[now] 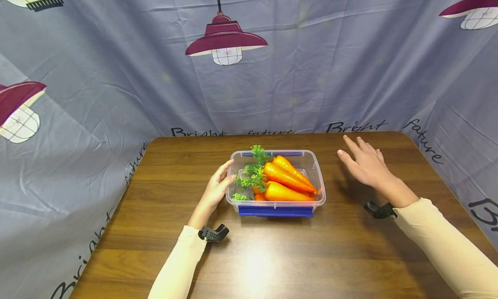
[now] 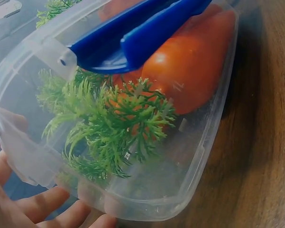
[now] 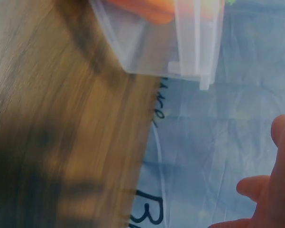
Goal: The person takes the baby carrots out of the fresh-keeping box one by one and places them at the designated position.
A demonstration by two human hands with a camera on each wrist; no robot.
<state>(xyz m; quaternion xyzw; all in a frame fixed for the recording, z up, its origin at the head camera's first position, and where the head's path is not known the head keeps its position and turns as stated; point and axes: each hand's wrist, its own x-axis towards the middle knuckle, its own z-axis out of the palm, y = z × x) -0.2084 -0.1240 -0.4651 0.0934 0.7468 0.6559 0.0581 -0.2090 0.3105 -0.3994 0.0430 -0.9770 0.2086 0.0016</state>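
A clear plastic food container (image 1: pixel 318 178) with blue side clips (image 1: pixel 275 211) stands lidless on the wooden table. Several glossy orange carrots (image 1: pixel 285 178) with feathery green tops (image 1: pixel 257 176) lie in it, tops toward its left end. My left hand (image 1: pixel 215 187) holds that left end, thumb at the rim. In the left wrist view its fingers (image 2: pixel 42 204) lie against the end wall. Off to the container's right, my right hand (image 1: pixel 367 165) hovers over the table with fingers spread, touching nothing. The right wrist view shows the container's end wall (image 3: pixel 197 42) apart from that hand.
The brown wooden table (image 1: pixel 163 178) reaches back to a grey-blue curtain (image 1: pixel 295 87) printed with lamps and lettering. Curtain cloth also hangs along the left and right sides. A black wrist camera (image 1: pixel 213 233) sits on the left wrist, another camera (image 1: pixel 379 210) on the right.
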